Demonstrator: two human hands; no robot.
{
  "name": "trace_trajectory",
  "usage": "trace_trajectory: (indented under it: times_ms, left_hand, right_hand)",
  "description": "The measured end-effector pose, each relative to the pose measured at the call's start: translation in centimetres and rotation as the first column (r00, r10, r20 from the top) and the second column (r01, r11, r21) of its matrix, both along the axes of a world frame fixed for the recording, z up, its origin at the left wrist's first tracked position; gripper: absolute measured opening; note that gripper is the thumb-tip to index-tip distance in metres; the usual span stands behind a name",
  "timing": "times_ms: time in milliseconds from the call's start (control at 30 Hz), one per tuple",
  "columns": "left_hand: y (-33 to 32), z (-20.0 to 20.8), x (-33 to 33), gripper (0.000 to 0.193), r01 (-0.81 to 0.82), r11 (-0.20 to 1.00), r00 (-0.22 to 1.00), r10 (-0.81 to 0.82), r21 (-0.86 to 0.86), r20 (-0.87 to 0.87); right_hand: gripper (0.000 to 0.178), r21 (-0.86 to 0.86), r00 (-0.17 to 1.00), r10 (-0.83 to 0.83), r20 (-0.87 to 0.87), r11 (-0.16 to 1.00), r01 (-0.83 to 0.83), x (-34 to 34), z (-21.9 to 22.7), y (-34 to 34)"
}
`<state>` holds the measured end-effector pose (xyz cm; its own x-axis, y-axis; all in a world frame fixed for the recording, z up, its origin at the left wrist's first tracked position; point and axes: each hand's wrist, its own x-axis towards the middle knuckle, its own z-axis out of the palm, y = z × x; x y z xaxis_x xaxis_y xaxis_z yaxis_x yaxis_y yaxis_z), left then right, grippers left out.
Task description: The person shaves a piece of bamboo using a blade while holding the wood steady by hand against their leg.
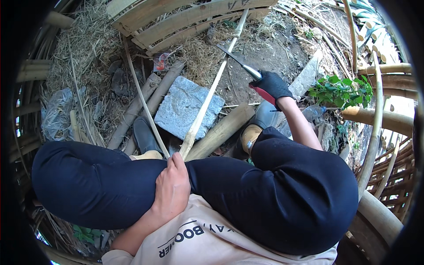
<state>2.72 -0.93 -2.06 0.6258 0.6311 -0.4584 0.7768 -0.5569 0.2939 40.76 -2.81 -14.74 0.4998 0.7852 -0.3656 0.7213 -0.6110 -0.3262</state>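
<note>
Bare left hand: fingers clenched at a long, pale bamboo strip's near end. Black-and-red-gloved right hand: fingers grasping a dark-bladed knife.

Open soil beside strip, stone block beneath

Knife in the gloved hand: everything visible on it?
The knife has a slim, dark, metallic-looking blade and a pale, shiny section next to the grip. The gloved right hand is closed around the handle, hiding most of it. The blade points away from the person and leftward, crossing the pale strip in view; whether it touches the strip can't be told.
</note>
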Motion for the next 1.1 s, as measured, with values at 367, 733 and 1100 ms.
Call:
trace_trajectory:
  times_ms: [367, 733, 1100]
  left_hand:
    - [-0.1, 0.1, 0.3, 0.012, -0.009, 1.000, 1.000, 0.009, -0.001, -0.005]
    - [-0.2, -0.1, 0.2, 0.015, -0.023, 0.999, 1.000, 0.023, -0.022, 0.013]
    - [-0.3, 0.0, 0.5, 0.020, 0.058, 0.997, 0.996, -0.055, 0.054, -0.068]
  right_hand:
    - [0.038, 0.163, 0.990, 0.090, -0.110, 0.984, -0.071, -5.8, 1.1, -2.5]
    - [0.039, 0.164, 0.949, 0.250, -0.192, 0.962, -0.220, -8.1, 2.4, -2.9]
    - [0.026, 0.067, 0.923, 0.308, -0.230, 0.951, -0.301, -7.7, 0.8, -2.1]
